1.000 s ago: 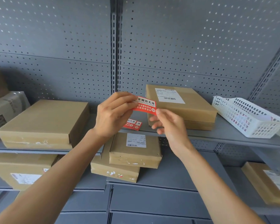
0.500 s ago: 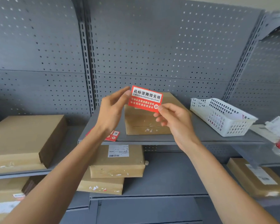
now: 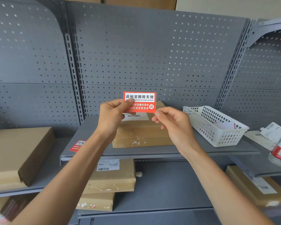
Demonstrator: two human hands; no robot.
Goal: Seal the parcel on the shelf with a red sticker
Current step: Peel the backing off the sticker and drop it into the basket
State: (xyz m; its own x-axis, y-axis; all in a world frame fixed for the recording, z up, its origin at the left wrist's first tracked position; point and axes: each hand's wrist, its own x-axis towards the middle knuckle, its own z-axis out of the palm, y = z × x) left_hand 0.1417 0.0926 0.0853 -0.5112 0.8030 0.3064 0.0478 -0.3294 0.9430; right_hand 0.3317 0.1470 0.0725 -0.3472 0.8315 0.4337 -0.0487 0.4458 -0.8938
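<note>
Grey perforated steel backs the shelf (image 3: 201, 153), whose front edge runs bare to the right of the hands. On it lies the parcel (image 3: 141, 133), a flat brown cardboard box with a white barcode label on top and scuffed white flecks along its near side. Just to its right, apart from it, stands a white plastic lattice basket (image 3: 217, 127) holding white paper with red marks. A second red sticker (image 3: 77, 146) lies flat near the shelf's left edge. In front of and above the parcel, the red sticker (image 3: 143, 103), a small rectangle with white banner and printed characters, is pinched at its left side by the left hand (image 3: 111, 117). The right hand (image 3: 173, 124), fingers curled, touches its lower right corner.
</note>
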